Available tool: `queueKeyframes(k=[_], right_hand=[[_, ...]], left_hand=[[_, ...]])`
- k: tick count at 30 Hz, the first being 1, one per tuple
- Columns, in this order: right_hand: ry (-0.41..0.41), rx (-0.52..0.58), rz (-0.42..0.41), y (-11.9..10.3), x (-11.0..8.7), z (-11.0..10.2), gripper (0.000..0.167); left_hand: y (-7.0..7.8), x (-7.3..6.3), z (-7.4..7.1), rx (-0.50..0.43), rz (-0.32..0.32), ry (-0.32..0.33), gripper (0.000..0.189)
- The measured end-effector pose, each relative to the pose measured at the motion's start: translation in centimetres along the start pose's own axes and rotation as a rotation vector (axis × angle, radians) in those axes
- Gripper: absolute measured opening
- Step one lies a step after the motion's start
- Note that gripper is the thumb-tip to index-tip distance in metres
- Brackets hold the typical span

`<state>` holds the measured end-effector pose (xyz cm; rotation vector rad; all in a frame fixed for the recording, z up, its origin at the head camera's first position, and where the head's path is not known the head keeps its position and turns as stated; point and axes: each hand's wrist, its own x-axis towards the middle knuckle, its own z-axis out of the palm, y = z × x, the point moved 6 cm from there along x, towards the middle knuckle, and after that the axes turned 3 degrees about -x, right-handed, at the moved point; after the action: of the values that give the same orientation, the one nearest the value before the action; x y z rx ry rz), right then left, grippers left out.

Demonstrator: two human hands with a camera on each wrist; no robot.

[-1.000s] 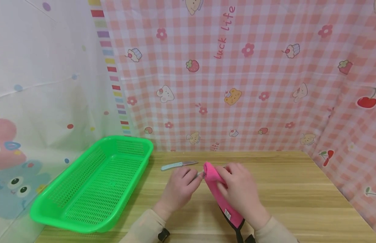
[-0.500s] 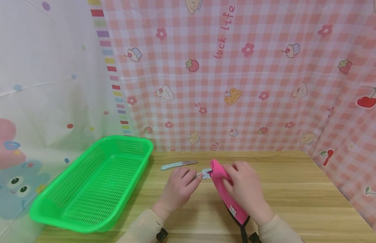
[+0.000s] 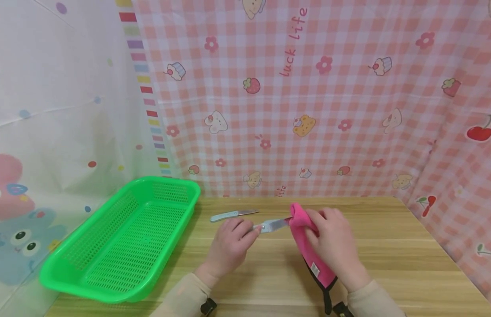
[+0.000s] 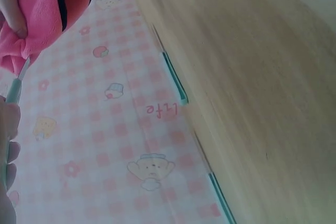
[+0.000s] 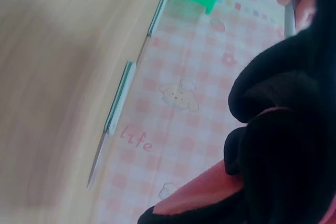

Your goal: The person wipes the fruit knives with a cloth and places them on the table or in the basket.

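My left hand (image 3: 230, 246) grips a knife (image 3: 274, 226) by its pale blue-green handle, the blade pointing right. Its tip sits inside a fold of a pink cloth (image 3: 302, 246), which has black trim, a white tag and a black loop. With thumb and fingers my right hand (image 3: 333, 240) pinches the cloth's upper end around the blade tip. In the left wrist view the blade runs from the handle (image 4: 14, 92) into the bunched pink fabric (image 4: 42, 19). The cloth's black side (image 5: 283, 129) hides my right fingers in the right wrist view.
A second knife (image 3: 225, 216) lies on the wooden table (image 3: 372, 246) behind my left hand. Both wrist views show another knife (image 5: 121, 98) in line with it. A green plastic basket (image 3: 144, 286) stands at the left. A checked curtain (image 3: 237, 145) hangs behind the table.
My right hand and the cloth have moved right and slightly up, away from my left hand. More of the knife's blade now shows between the hands. The left hand has barely moved.
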<state>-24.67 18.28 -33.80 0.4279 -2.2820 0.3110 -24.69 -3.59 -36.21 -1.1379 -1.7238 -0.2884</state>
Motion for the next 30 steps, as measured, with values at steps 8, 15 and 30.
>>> queueKeyframes(k=[8, 15, 30], right_hand=[[0.052, 0.005, 0.019, 1.3, -0.5, -0.8, 0.03], [0.096, 0.024, 0.034, 2.1, -1.3, -1.1, 0.03], [0.187, 0.06, 0.053, 3.5, -2.8, -1.3, 0.035]], left_hand=[[-1.2, -0.3, -0.5, -0.022, -0.065, -0.003, 0.021], [-2.0, -0.3, -1.0, -0.054, -0.108, -0.013, 0.028], [-5.7, 1.9, -3.7, -0.08, -0.181, 0.004, 0.021]])
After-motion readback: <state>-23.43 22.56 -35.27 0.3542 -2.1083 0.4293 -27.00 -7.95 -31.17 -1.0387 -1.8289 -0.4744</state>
